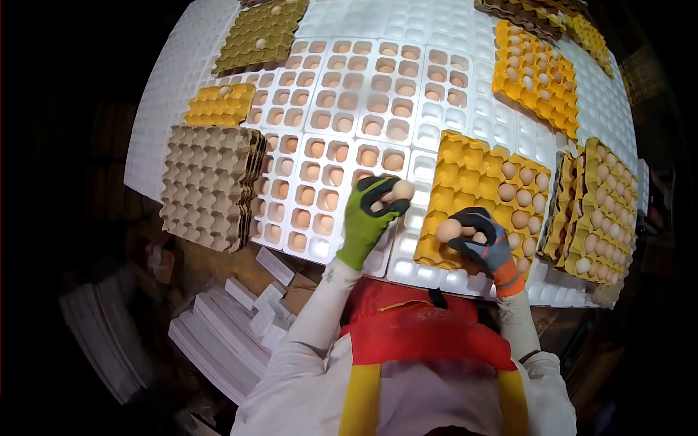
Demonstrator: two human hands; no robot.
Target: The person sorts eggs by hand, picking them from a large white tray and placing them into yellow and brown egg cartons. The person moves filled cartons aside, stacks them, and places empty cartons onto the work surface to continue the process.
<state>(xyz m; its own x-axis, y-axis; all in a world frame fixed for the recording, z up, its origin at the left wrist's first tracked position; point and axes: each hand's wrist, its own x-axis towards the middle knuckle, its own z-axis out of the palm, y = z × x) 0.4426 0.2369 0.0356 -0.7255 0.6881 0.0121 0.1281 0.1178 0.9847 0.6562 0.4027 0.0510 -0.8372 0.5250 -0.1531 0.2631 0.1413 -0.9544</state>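
My left hand (373,216), in a green glove with black fingers, is closed around eggs (402,191); at least one shows fully at the fingertips. It hovers over the white foam egg trays (320,247), whose square cells hold several eggs. My right hand (476,238), in a grey glove with an orange cuff, is closed on more eggs (449,231) above a yellow egg tray (435,251). Bare cups fill that tray's left side, while eggs (523,197) sit in its right columns. How many eggs each hand holds is partly hidden by the fingers.
A stack of grey-brown egg trays (203,185) stands at the left, with a small yellow tray (219,104) behind it. Egg-filled trays (607,211) lean at the right, and another yellow tray (534,76) lies farther back. Below the table's edge are white foam pieces (222,338).
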